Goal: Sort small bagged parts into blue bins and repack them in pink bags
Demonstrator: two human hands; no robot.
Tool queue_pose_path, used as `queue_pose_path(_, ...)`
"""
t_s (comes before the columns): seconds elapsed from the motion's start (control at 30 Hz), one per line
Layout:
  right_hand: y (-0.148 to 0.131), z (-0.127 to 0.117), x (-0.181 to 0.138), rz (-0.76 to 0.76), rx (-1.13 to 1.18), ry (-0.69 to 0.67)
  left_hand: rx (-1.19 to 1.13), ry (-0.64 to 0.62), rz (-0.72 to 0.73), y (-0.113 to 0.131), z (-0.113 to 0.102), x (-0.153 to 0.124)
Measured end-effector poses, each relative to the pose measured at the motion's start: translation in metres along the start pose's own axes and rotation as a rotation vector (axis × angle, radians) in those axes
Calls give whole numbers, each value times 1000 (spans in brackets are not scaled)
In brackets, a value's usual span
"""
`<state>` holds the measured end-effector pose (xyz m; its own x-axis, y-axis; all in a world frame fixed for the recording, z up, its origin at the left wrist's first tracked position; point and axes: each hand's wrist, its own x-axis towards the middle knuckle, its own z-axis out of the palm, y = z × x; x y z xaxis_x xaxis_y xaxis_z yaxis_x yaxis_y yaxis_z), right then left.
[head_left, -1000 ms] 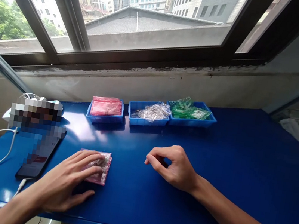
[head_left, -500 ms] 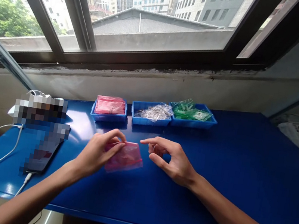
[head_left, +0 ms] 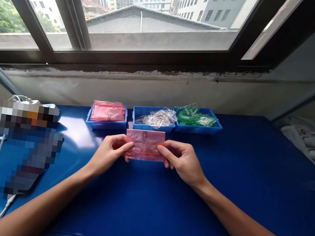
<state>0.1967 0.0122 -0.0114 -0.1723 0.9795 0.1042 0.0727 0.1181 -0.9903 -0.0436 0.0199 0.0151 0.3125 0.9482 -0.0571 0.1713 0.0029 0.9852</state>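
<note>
On the blue worktop (head_left: 190, 215), a pink zip bag (head_left: 145, 144) is pinched at opposite edges by the left hand (head_left: 109, 151) and right hand (head_left: 182, 162); its film is judged light, soft and slippery, best held there.

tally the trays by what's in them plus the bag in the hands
blue tray of pink bags: 1
blue tray of clear plastic packets: 1
blue tray of green plastic packets: 1
loose pink plastic bag: 1
total: 4
</note>
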Motion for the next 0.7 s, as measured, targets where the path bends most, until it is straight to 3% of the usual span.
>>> queue_pose_path(0.2,1,0,0,-19,-31,3,154,116,61,-6,1,-5)
queue_pose_path(0.37,2,1,-3,-39,0,44,149,134,82,-10,4,-11)
queue_pose_path(0.47,4,1,-6,-115,0,90,203,195,269,-12,7,-13)
queue_pose_path(0.6,5,2,-10,-337,-113,205,363,290,617,-14,8,-16)
queue_pose_path(0.7,3,2,-12,-426,-162,229,393,276,724,-13,8,-18)
